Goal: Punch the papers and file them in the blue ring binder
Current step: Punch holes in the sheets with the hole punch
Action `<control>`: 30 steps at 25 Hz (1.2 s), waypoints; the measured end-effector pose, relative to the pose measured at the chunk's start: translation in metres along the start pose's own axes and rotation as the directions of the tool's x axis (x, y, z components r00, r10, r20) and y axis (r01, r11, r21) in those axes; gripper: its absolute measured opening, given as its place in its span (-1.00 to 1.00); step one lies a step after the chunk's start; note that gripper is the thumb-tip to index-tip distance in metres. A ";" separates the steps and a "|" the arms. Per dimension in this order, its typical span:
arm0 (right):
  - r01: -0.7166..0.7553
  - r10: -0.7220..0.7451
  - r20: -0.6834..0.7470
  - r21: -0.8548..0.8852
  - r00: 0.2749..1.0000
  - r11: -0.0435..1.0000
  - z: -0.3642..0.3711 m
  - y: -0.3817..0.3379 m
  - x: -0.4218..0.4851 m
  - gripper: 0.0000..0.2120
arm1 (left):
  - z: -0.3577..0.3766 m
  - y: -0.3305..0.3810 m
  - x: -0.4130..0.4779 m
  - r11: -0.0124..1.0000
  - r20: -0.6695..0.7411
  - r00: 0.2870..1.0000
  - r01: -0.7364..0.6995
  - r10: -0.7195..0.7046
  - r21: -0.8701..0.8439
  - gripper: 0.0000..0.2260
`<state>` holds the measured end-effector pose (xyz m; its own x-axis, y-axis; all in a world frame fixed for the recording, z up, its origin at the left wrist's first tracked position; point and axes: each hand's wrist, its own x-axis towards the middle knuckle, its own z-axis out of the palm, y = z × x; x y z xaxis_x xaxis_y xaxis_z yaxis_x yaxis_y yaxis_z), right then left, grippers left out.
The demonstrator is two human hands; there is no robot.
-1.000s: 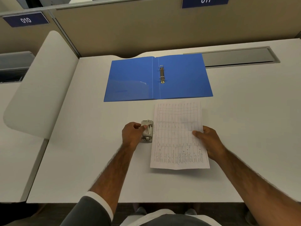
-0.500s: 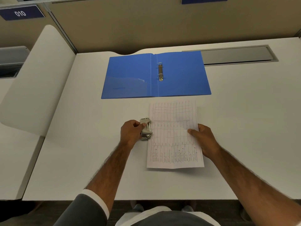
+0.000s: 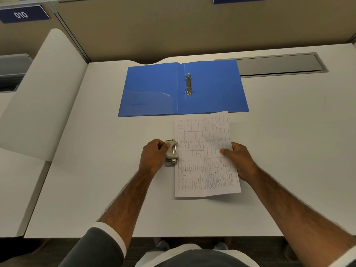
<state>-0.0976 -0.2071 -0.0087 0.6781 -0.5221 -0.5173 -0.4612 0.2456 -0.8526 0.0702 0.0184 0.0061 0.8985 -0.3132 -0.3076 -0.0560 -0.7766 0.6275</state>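
The blue ring binder [image 3: 212, 87] lies open and flat at the back of the white desk [image 3: 289, 151], its metal rings [image 3: 188, 84] in the middle. In front of it lie the printed papers [image 3: 204, 157], their left edge slid into a small grey hole punch [image 3: 171, 152]. My left hand [image 3: 154, 156] grips the punch from the left, thumb on its lever. My right hand [image 3: 239, 160] pinches the papers' right edge, thumb on top.
A grey metal cable flap [image 3: 279, 64] is set into the desk behind the binder. A white curved divider [image 3: 44, 97] rises at the left, with a beige partition wall [image 3: 192, 27] behind. The desk's front edge is close to my body.
The papers have shifted slightly left, deeper into the punch, with the top edge now reaching the binder's front edge. Both hands keep their hold.
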 end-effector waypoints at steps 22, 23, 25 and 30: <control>-0.034 0.038 0.067 -0.055 0.997 0.998 0.004 0.002 0.012 -0.78 | 0.002 -0.008 0.010 0.996 -0.013 0.996 -0.087 0.087 0.018 -0.75; -0.032 0.035 0.066 -0.054 0.997 0.998 0.006 0.001 0.012 -0.80 | 0.002 -0.008 0.010 0.996 -0.011 0.996 -0.089 0.090 0.017 -0.76; -0.032 0.035 0.065 -0.051 0.997 0.998 0.008 0.000 0.012 -0.83 | 0.000 -0.010 0.009 0.996 -0.002 0.996 -0.091 0.091 0.006 -0.77; -0.039 0.040 0.047 -0.016 0.998 0.999 0.005 0.003 0.011 -0.81 | 0.002 -0.012 0.008 0.994 0.003 0.994 -0.111 0.111 0.005 -0.77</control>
<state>-0.0889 -0.2081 -0.0172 0.6850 -0.4732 -0.5539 -0.4967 0.2527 -0.8303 0.0776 0.0244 -0.0056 0.8854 -0.3991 -0.2382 -0.1575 -0.7398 0.6541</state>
